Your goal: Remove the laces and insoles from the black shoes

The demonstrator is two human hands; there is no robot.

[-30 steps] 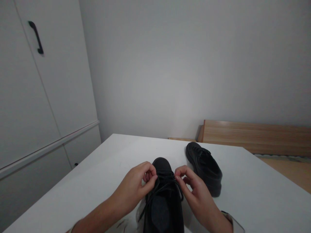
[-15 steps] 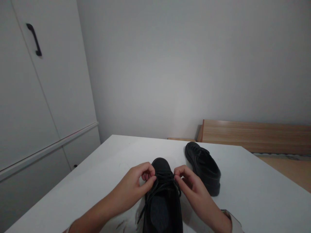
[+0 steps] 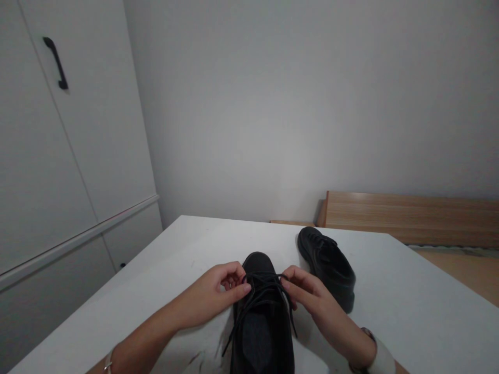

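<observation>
A black lace-up shoe (image 3: 260, 264) stands on the white table in front of me, toe pointing away. My left hand (image 3: 224, 285) is closed at the left side of the laces, thumb and forefinger pinching the black shoelace (image 3: 265, 296). On the other side, my right hand (image 3: 307, 293) pinches the lace too, between thumb and forefinger. Loose lace ends hang down both sides of the shoe opening. A second black shoe (image 3: 329, 267) rests beyond my right hand, untouched, its heel turned toward me.
The white table (image 3: 421, 301) spreads out on both sides. A white cabinet (image 3: 78, 156) with a dark handle (image 3: 56, 62) stands at the left. Behind the table are a grey wall (image 3: 273, 104) and a wooden board (image 3: 409, 218) at the right.
The lace by my right hand now bows up above the shoe, and its loose end hangs lower on the right. My hands have barely shifted; the right wrist shows a dark band.
</observation>
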